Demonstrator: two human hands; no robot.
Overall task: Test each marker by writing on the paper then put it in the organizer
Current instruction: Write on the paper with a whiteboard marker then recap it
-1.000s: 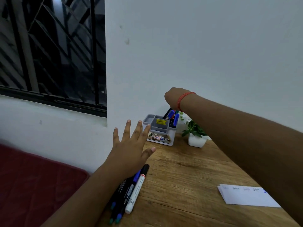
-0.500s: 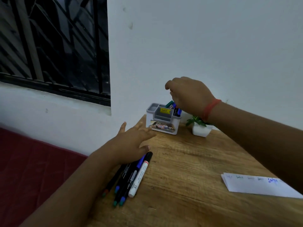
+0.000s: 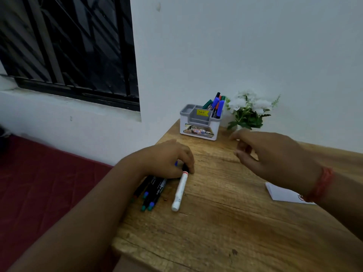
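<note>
Fingers (image 3: 186, 161) of the left hand (image 3: 167, 160) curl down over the black cap end of a white marker (image 3: 179, 190) lying on the wooden bench (image 3: 225, 222), with the thumb tucked against the cap, so the hand appears to pinch that end; the white barrel runs back toward the near edge and carries small print too fine to read. Just left of it, partly under the palm, lies a bundle of dark markers (image 3: 152, 191) with blue and green end plugs showing at their near tips.

Over the middle of the bench hovers the right hand (image 3: 271, 156), blurred, its fingers loosely spread and slightly bent, holding nothing; a red thread band (image 3: 322, 183) circles the wrist. Under that forearm a folded white paper (image 3: 280, 194) lies on the bench, with a scrap of red marking at its covered edge that cannot be read.

At the far end, against the white wall, stands the grey and white organizer (image 3: 200, 122). Its right rear compartment holds several upright markers (image 3: 216, 105) with blue, green and black caps. A yellow price sticker (image 3: 203, 112) sits on an inner divider; its digits are too small to be sure of. Across the front, a printed label (image 3: 198, 131) shows the letters "OP" at its right end. Just right of the organizer is a small plant (image 3: 249, 112) with white flowers.
</note>
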